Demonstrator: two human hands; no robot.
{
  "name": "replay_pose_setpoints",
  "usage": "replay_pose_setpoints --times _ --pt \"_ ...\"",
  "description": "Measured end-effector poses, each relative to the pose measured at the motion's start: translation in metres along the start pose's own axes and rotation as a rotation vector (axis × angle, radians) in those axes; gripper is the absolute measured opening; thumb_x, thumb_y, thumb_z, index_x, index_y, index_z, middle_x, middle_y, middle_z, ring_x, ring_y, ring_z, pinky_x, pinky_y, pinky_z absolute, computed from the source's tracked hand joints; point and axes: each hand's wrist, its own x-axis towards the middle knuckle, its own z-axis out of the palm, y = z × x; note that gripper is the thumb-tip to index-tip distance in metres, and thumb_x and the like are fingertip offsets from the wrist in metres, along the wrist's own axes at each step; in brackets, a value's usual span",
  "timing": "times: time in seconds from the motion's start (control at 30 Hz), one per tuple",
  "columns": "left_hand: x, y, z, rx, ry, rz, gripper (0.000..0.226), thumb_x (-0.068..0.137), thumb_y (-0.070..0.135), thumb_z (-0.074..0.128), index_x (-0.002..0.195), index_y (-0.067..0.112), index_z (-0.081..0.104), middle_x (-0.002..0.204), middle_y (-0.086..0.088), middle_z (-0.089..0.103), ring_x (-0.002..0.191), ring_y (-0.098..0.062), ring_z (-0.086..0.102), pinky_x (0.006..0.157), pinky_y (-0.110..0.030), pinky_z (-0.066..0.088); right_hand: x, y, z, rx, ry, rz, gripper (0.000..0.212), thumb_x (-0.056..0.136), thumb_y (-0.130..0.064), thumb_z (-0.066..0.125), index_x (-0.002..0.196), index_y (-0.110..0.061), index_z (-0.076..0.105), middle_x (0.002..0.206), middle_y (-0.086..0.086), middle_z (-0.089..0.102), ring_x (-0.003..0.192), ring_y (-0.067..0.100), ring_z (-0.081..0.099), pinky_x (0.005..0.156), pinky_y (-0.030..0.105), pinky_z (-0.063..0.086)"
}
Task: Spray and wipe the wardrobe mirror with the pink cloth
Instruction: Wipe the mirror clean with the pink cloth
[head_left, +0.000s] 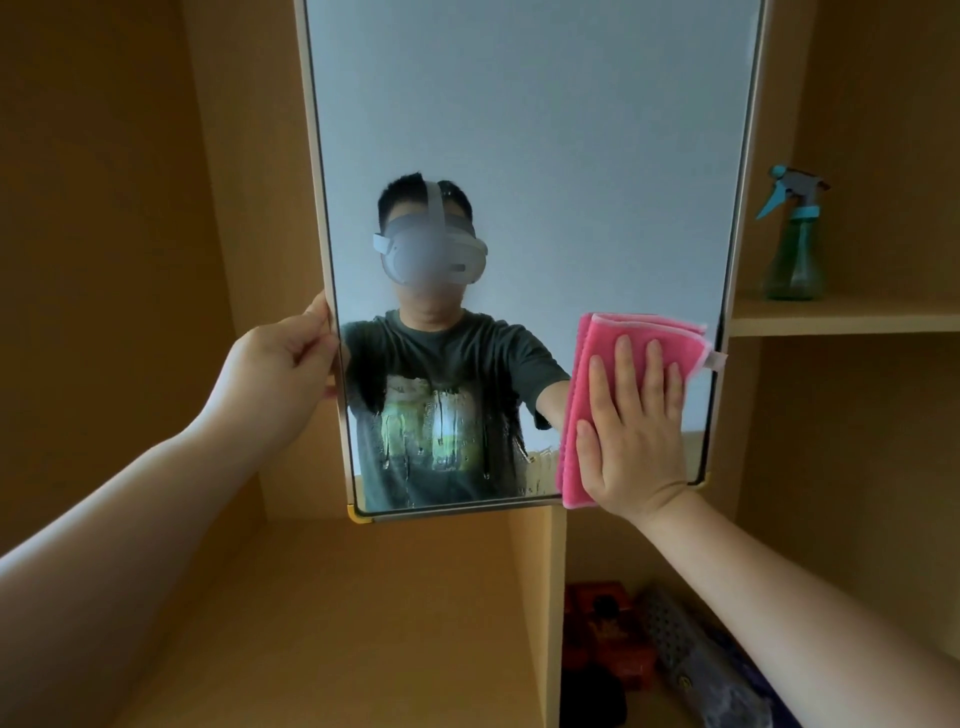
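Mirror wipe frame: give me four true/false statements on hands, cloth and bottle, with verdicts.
1. The right hand presses the pink cloth flat against the mirror. True.
2. The left hand holds the spray bottle. False: it holds the mirror's left edge, and the bottle stands upright on the shelf to the right.
3. The cloth sits at the mirror's top left corner. False: it is at the lower right, near the bottom corner.
4. Wet streaks show on the lower middle of the glass. True.
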Motion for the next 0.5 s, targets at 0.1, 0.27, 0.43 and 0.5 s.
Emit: replay_pose_setpoints --times 0.1,0.27,0.43,0.5 --pt "0.001 -0.002 0.0 -0.004 -0.002 -0.001 0.035 0.099 0.014 0.048 0.133 0.017 0.057 0.115 -0.001 0.068 0.098 -0.013 0.067 0.085 -0.036 0.057 0.001 -0.009 0.0 0.007 0.007 -0.006 0.062 0.098 -0.041 0.021 0.152 -0.01 0.016 0.157 0.019 0.016 0.144 0.047 0.014 0.116 0.062 0.015" --pt "0.002 -0.002 0.0 -0.004 0.0 0.014 0.035 0.099 0.015 0.048 0.132 0.02 0.058 0.102 0.002 0.07 0.093 -0.011 0.067 0.076 -0.022 0.058 0.005 -0.032 0.0 0.027 0.044 -0.076 0.063 0.097 -0.04 0.027 0.152 -0.01 0.017 0.157 0.018 0.016 0.144 0.047 0.015 0.116 0.061 0.013" --pt "0.003 -0.004 0.0 0.0 -0.001 0.031 0.026 0.099 0.014 0.048 0.118 0.014 0.065 0.13 -0.003 0.061 0.082 -0.002 0.066 0.069 -0.016 0.057 0.01 -0.064 0.005 0.044 0.06 -0.149 0.064 0.096 -0.039 0.031 0.152 -0.012 0.015 0.157 0.017 0.015 0.144 0.047 0.014 0.116 0.062 0.014" --pt "0.003 -0.004 0.0 0.005 -0.002 0.037 0.024 0.1 0.014 0.047 0.115 0.013 0.066 0.131 -0.004 0.061 0.082 -0.003 0.067 0.067 -0.014 0.056 0.01 -0.067 0.005 0.042 0.065 -0.143 0.064 0.096 -0.039 0.032 0.152 -0.011 0.015 0.157 0.017 0.014 0.144 0.047 0.015 0.115 0.063 0.016"
